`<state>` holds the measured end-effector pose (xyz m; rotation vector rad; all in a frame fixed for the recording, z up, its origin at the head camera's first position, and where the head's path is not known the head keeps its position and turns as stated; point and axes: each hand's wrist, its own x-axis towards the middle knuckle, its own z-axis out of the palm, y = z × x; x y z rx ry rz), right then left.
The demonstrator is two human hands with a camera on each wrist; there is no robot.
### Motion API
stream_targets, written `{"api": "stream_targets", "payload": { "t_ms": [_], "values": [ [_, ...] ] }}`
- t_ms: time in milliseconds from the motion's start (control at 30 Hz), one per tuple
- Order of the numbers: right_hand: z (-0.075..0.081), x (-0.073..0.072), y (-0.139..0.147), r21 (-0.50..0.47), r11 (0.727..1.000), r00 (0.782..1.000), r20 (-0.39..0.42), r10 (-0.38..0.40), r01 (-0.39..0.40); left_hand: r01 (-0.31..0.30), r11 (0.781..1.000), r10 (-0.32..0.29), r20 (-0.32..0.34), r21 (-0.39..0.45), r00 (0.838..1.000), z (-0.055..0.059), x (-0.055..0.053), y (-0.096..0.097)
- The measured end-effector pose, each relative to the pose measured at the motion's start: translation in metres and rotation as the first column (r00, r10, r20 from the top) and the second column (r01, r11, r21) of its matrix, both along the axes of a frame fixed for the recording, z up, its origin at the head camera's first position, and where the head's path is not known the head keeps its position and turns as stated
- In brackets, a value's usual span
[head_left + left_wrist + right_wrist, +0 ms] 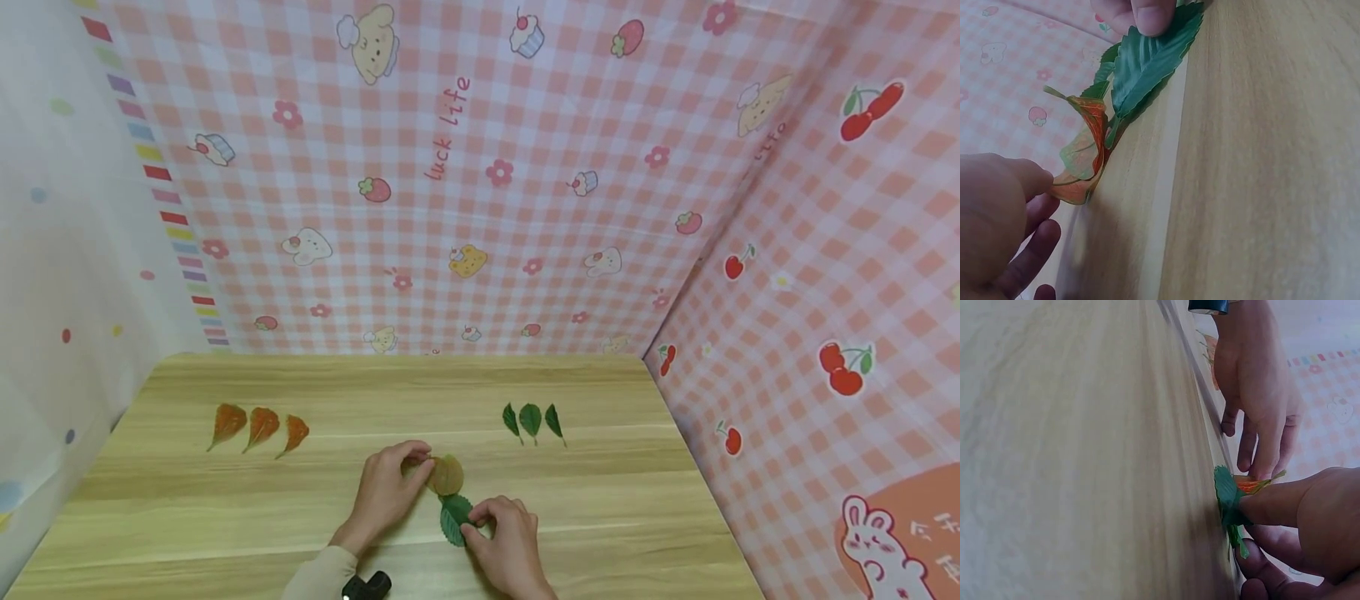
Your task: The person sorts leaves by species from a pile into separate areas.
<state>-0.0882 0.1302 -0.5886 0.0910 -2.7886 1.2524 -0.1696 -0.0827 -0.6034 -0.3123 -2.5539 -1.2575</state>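
Note:
Near the front middle of the table, my left hand (388, 490) pinches the edge of a yellowish-brown leaf (448, 476). In the left wrist view this leaf (1074, 190) looks orange and curled, its stem sticking up. Just in front of it is a larger green leaf (453, 522) with a toothed edge, its tip end meeting the brown leaf in the head view. Thumb and fingers of my right hand (506, 537) pinch the green leaf at its right side. The right wrist view shows the thumb lying over the green leaf (1227, 492), hiding part of it.
Three orange fan-shaped leaves (262, 427) lie in a row at the left of the wooden table (225, 517). Toward the back right is a row of three small green leaves (530, 421). Pink checked cloth (480, 217) stands behind and to the right.

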Motion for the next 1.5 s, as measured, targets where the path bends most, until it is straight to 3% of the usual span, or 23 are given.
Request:
{"api": "stream_targets", "payload": {
  "t_ms": [100,300,433,733,933,1333,1500],
  "values": [
    [-0.002,0.000,-0.001,0.008,1.000,1.000,-0.007,-0.006,0.006,0.005,1.000,-0.005,-0.007,-0.003,1.000,0.001,0.000,0.000],
    [-0.005,-0.001,-0.002,0.033,0.999,0.998,-0.059,-0.017,0.019,0.007,1.000,-0.007,0.052,0.007,0.999,0.003,-0.002,-0.001],
    [-0.004,0.000,-0.002,0.027,1.000,0.999,-0.042,-0.014,0.015,0.007,1.000,-0.007,0.038,0.001,0.999,0.005,-0.001,-0.001],
    [-0.002,0.000,-0.002,0.031,0.999,1.000,-0.013,-0.016,0.016,-0.002,1.000,0.004,-0.150,0.013,0.989,0.009,-0.004,-0.008],
    [-0.002,-0.001,-0.002,0.034,0.999,1.000,0.015,-0.018,0.018,0.035,0.998,-0.023,-0.204,0.052,0.979,0.012,-0.006,-0.013],
    [-0.005,-0.002,0.000,0.022,1.000,0.999,0.032,-0.012,0.012,0.074,0.980,-0.032,-0.227,0.182,0.973,0.010,-0.006,-0.020],
    [-0.005,-0.001,-0.001,0.016,1.000,1.000,0.019,-0.014,0.013,0.043,0.972,-0.004,-0.168,0.230,0.986,0.011,-0.003,-0.022]
  ]
}}
